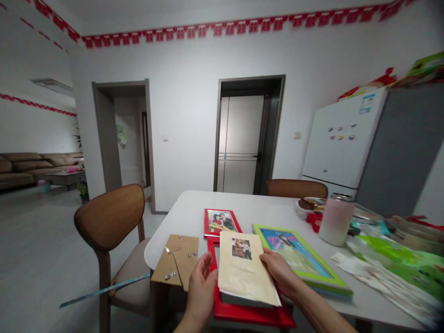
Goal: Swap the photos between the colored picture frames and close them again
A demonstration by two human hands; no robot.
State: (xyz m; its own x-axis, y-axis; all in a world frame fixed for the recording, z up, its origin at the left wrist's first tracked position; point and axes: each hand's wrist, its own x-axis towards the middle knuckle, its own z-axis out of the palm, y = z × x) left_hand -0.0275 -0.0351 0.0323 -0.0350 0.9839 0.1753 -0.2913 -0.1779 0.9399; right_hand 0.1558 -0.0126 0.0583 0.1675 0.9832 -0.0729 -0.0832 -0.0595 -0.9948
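Observation:
My right hand (280, 273) grips the right edge of a cream sheet stack (244, 280) with a small photo (242, 249) printed near its top. The stack lies over a red picture frame (256, 317), covering most of its middle. Just left of the stack, my left hand (201, 286) is held with fingers apart and nothing in them. Brown backing boards (166, 261) with metal clips lie left of that hand, partly past the table edge. A smaller red-framed photo (222, 222) is behind the stack, and a green-framed picture (298, 254) lies to the right.
On the white table (197, 201), a pink and white bottle (336, 219), a white cloth (381, 282) and green plastic packaging (391, 252) crowd the right side. One wooden chair (113, 217) stands at left, another chair (297, 188) behind. A blue patterned strip (104, 290) crosses the left chair.

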